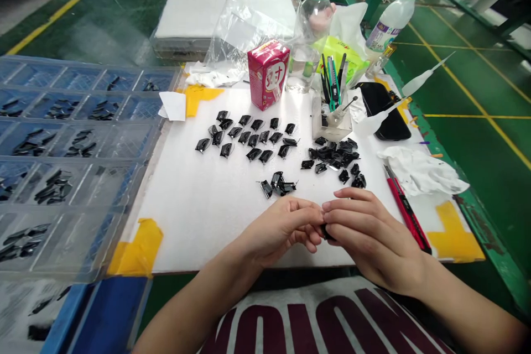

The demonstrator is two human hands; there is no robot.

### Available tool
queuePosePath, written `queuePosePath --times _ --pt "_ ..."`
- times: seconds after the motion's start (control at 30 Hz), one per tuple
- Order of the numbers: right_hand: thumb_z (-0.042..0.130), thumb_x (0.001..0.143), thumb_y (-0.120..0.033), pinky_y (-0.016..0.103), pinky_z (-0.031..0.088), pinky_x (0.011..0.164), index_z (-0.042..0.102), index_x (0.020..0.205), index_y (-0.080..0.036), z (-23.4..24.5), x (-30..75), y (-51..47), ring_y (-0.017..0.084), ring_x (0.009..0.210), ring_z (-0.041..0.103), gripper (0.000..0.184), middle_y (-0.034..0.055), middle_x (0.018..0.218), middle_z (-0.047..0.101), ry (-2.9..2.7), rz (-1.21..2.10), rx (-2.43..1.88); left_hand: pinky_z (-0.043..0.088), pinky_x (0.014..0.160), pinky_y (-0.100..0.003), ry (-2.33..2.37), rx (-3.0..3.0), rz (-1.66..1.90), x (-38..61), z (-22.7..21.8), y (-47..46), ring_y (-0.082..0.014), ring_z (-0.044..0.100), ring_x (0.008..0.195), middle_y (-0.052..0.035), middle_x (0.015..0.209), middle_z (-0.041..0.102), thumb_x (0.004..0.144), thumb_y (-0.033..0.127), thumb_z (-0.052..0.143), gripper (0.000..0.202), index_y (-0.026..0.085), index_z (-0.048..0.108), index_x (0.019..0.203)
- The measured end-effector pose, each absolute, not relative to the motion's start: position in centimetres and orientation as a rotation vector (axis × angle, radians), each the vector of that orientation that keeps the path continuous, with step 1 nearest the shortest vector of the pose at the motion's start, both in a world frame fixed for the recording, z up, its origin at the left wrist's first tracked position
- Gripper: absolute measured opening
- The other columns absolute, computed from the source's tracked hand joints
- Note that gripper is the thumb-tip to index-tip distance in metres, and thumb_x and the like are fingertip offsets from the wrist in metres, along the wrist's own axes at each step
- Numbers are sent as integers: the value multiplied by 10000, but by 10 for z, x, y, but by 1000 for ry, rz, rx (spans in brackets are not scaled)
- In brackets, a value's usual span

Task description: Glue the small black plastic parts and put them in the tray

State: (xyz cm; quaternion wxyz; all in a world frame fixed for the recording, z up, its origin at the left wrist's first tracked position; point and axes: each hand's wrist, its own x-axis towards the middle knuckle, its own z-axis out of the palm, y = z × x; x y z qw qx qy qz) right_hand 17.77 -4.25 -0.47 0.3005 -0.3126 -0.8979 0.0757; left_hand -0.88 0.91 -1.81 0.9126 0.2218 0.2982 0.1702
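Note:
My left hand [296, 224] and my right hand [363, 227] meet at the front of the white work board [199, 210]. Between their fingertips is a small black glossy part [327, 232], mostly covered by the fingers. Just beyond my left hand lies a little cluster of black parts [280, 182]. Farther back, several black parts with clear film edges [253, 138] are spread out in loose rows. A denser heap of black parts [336, 153] sits beyond my right hand.
A compartment tray [120, 191] with black parts stands at left. At the back are a red drink carton [267, 74], a clear tool holder [332, 124], a large bottle [305, 61] and a phone [385, 110]. A red cutter [409, 210] and crumpled white tissue [423, 171] lie at right.

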Motion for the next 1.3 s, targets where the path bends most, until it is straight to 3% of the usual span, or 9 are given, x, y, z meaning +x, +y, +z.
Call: queuePosePath --times 0.2,0.3,0.37,0.47,0.6,0.73,0.83,1.13,1.3 --pt "532 879 -46 495 429 1080 526 1236 -149 -7 172 -55 226 1223 564 371 114 1130 697 -2309 166 -907 457 440 -135 619 523 367 -9 -14 10 -56 528 431 19 492 588 686 232 735 150 127 645 625" --pt "576 885 -141 451 454 1053 417 1369 -177 -10 181 -62 236 1281 502 511 145 1287 587 -2134 305 -1079 477 457 -147 644 556 429 -10 -9 11 -70 564 450 18 520 622 704 265 746 173 136 656 634" --pt "569 901 -203 426 470 1016 407 1376 -207 -12 198 -63 239 1245 518 502 140 1307 545 -1958 353 -1291 503 487 -153 666 583 494 -11 -7 11 -85 614 510 11 579 661 735 283 739 181 143 659 652" --pt "515 935 -300 367 499 858 565 1145 -230 -13 229 -57 214 989 620 226 79 1107 631 -1792 213 -1788 533 529 -162 703 618 611 -11 -4 10 -106 671 594 -8 680 718 786 277 716 185 149 645 674" --pt "441 943 -415 335 434 636 594 944 -236 -17 256 -52 198 704 615 235 26 811 654 -1770 97 -2271 536 537 -142 707 617 733 -8 1 8 -92 677 594 -19 740 749 823 248 704 185 148 626 688" --pt "496 890 -450 326 385 572 567 963 -246 -26 262 -52 225 711 618 228 24 842 648 -1816 102 -2319 552 596 -140 638 657 789 -6 12 8 -84 683 635 -16 785 753 856 244 692 152 148 670 740" --pt "473 883 -383 339 412 605 546 978 -215 -32 270 -49 243 768 630 207 60 916 647 -1859 88 -2303 567 645 -169 611 714 784 -11 24 12 -102 693 673 -19 829 761 844 227 718 90 168 684 786" --pt "432 905 -321 325 469 673 568 1001 -224 -24 270 -43 199 761 630 192 46 893 658 -1971 205 -2130 543 621 -157 800 990 784 -33 49 39 -103 658 665 -12 797 730 800 228 762 58 186 723 803" --pt "389 958 -394 314 474 677 571 989 -232 -17 272 -40 186 757 632 245 46 903 669 -1908 251 -2143 535 625 -161 789 1087 726 -28 53 45 -101 648 668 -7 817 719 830 244 727 48 199 709 835"
